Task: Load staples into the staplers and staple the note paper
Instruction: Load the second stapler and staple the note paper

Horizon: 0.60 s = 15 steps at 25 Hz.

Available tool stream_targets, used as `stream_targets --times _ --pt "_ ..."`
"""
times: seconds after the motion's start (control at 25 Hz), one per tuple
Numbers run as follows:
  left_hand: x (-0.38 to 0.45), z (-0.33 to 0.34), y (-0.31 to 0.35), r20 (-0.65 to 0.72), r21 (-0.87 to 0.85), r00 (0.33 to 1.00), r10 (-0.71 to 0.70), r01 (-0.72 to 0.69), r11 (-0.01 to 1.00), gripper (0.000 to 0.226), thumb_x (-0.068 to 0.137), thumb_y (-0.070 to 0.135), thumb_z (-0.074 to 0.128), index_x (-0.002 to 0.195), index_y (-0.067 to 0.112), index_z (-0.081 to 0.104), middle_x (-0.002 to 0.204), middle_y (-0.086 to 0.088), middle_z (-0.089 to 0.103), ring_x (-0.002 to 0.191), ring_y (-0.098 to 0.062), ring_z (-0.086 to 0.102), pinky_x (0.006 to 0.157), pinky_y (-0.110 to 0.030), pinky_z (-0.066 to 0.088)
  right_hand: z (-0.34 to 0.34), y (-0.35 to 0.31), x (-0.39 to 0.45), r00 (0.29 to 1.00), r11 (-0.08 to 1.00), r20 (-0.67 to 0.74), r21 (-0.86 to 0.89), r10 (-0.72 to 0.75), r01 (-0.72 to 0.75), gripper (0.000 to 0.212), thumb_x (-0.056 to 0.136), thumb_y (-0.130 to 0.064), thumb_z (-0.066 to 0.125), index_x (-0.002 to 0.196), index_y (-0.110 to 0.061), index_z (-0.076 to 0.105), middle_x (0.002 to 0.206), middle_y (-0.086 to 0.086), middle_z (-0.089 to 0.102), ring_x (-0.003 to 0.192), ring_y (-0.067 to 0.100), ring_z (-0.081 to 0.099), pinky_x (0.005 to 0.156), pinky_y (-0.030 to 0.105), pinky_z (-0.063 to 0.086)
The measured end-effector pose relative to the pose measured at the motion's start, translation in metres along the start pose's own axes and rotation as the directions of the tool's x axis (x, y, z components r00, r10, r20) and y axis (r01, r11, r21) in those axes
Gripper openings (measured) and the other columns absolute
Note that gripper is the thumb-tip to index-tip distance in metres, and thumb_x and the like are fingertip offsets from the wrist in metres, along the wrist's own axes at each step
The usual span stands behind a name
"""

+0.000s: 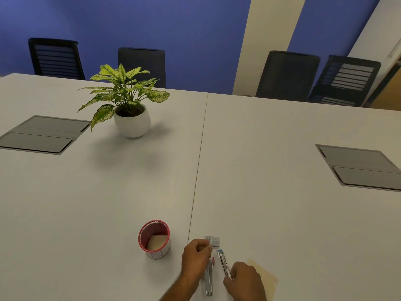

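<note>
Your left hand [196, 254] sits at the near edge of the white surface [271, 170], forearm angled in from the near left. Its fingers are curled into a loose fist beside the small grey staple box with a barcode label [212, 241], which lies just beyond the knuckles. Whether the fingertips pinch anything cannot be told.

Your right hand [245, 279] lies to the right of the left hand, knuckles up, fingers curled round the near end of the slim metal stapler with a blue tip [224, 263]. That stapler points away from you and tilts slightly left, its blue tip close to the staple box.

The second stapler, silver metal with a red tip [209, 276], lies flat on the surface between your two hands, long axis running near to far. The left hand partly covers its far end.

The pale yellow note paper [268, 276] lies flat on the surface just right of your right hand, partly hidden beneath it.

A red mesh cylindrical holder [154, 240] stands upright to the left of your left hand, apart from it. A potted green plant in a round white pot [130, 109] stands at the far left. Two grey cable hatches [43, 134] are set into the surface, one on each side.
</note>
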<state>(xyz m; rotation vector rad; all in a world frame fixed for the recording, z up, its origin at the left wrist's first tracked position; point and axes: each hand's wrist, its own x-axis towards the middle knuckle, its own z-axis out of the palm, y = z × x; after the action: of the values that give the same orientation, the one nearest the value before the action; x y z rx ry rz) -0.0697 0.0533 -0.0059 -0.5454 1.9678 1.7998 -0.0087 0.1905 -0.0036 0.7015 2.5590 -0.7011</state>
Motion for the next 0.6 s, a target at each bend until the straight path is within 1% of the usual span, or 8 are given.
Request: stream_targets --times 0.04,0.12,0.2,0.28,0.36,0.48,0.56,0.6 --pt "-0.003 0.001 0.0 0.003 -0.052 1.0 -0.019 0.019 0.998 0.015 0.091 0.013 0.067 0.106 0.011 0.067 0.102 -0.007 0.07 0.087 -0.022 0.068 0.069 -0.027 0.056 -0.002 0.001 -0.001 1.0 1.0 -0.018 0.029 -0.007 0.007 0.019 0.072 -0.047 0.057 0.073 -0.029 0.05 0.092 -0.005 0.066 0.09 0.018 0.063 0.08 0.026 0.047" --pt "-0.008 0.003 0.002 0.038 -0.174 0.996 -0.078 0.083 0.981 0.016 0.093 0.014 0.066 0.108 0.012 0.065 0.098 -0.006 0.068 0.083 -0.021 0.065 0.067 -0.027 0.056 -0.006 0.001 -0.003 0.998 0.996 -0.062 0.089 -0.02 0.025 0.019 0.068 -0.046 0.059 0.068 -0.029 0.051 0.079 -0.006 0.068 0.083 0.016 0.064 0.074 0.025 0.047" --pt "-0.011 0.005 0.003 0.142 -0.278 0.981 -0.132 0.168 0.946 0.018 0.095 0.015 0.065 0.112 0.013 0.064 0.102 -0.009 0.069 0.086 -0.022 0.065 0.07 -0.03 0.057 -0.011 -0.001 -0.006 0.991 0.989 -0.117 0.125 -0.069 0.084 0.018 0.065 -0.045 0.061 0.065 -0.029 0.052 0.065 -0.004 0.066 0.071 0.01 0.064 0.066 0.022 0.046" --pt "-0.013 0.005 0.004 0.272 -0.322 0.953 -0.131 0.218 0.921 0.02 0.098 0.015 0.06 0.116 0.011 0.066 0.11 -0.013 0.072 0.093 -0.025 0.067 0.073 -0.032 0.057 -0.017 -0.004 -0.011 0.98 0.977 -0.165 0.161 -0.114 0.141 0.017 0.063 -0.046 0.063 0.064 -0.03 0.057 0.059 -0.005 0.066 0.06 0.003 0.061 0.058 0.016 0.044" --pt "-0.014 0.005 0.006 0.349 -0.354 0.932 -0.098 0.228 0.907 0.021 0.1 0.013 0.056 0.116 0.01 0.068 0.11 -0.013 0.075 0.092 -0.025 0.07 0.07 -0.032 0.057 -0.022 -0.008 -0.015 0.966 0.965 -0.216 0.188 -0.142 0.184 0.017 0.061 -0.048 0.064 0.064 -0.031 0.061 0.059 -0.009 0.067 0.057 0.0 0.06 0.053 0.012 0.042" --pt "-0.016 0.002 0.009 0.371 -0.381 0.927 -0.062 0.213 0.9 0.023 0.1 0.01 0.053 0.115 0.01 0.071 0.1 -0.011 0.074 0.083 -0.021 0.069 0.065 -0.03 0.057 -0.029 -0.014 -0.023 0.944 0.947 -0.26 0.195 -0.2 0.255 0.015 0.059 -0.051 0.062 0.065 -0.036 0.062 0.063 -0.019 0.068 0.06 -0.003 0.062 0.055 0.012 0.044" --pt "-0.017 0.0 0.01 0.385 -0.404 0.922 -0.025 0.193 0.894 0.024 0.1 0.008 0.053 0.117 0.007 0.07 0.094 -0.011 0.071 0.077 -0.021 0.066 0.066 -0.033 0.057 -0.035 -0.018 -0.029 0.93 0.928 -0.267 0.205 -0.252 0.31 0.014 0.061 -0.051 0.065 0.072 -0.044 0.06 0.072 -0.027 0.067 0.061 -0.001 0.063 0.058 0.013 0.046" --pt "-0.017 0.0 0.01 0.392 -0.416 0.92 -0.007 0.184 0.891 0.024 0.1 0.007 0.054 0.119 0.005 0.069 0.094 -0.012 0.07 0.077 -0.022 0.064 0.068 -0.036 0.057 -0.039 -0.019 -0.032 0.922 0.916 -0.259 0.204 -0.29 0.345 0.02 0.063 -0.05 0.066 0.08 -0.048 0.057 0.075 -0.023 0.067 0.06 0.002 0.063 0.059 0.014 0.047"
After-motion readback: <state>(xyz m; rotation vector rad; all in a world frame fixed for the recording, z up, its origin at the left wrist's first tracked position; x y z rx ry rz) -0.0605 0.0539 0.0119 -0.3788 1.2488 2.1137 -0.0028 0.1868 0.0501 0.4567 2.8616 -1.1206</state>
